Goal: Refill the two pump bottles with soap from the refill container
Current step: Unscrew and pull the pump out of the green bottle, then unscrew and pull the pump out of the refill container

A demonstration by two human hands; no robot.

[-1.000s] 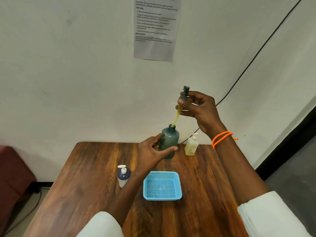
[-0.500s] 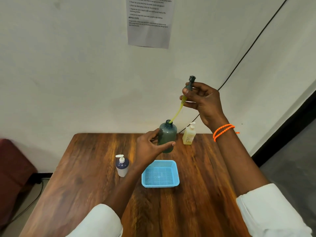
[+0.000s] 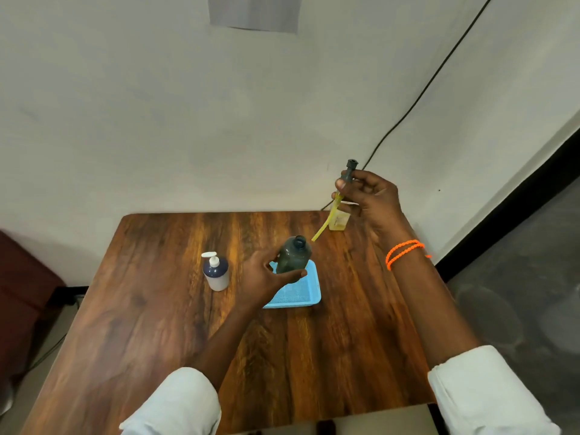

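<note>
Two hands busy: left hand [image 3: 262,276] grips green bottle [image 3: 294,255]; right hand [image 3: 372,196] pinches pump [image 3: 343,189]; no legible labels.

White rolled sleeves [image 3: 175,400]; orange beaded wristbands [image 3: 403,253].

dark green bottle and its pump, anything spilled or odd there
No spill shows. The left hand holds the open dark green bottle tilted over the blue mesh basket; the right hand holds the removed dark pump with yellowish tube clear of it.

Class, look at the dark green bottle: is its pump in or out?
Out. The right hand pinches the pump clear of the green bottle; the yellow tube hangs outside the open neck.
</note>
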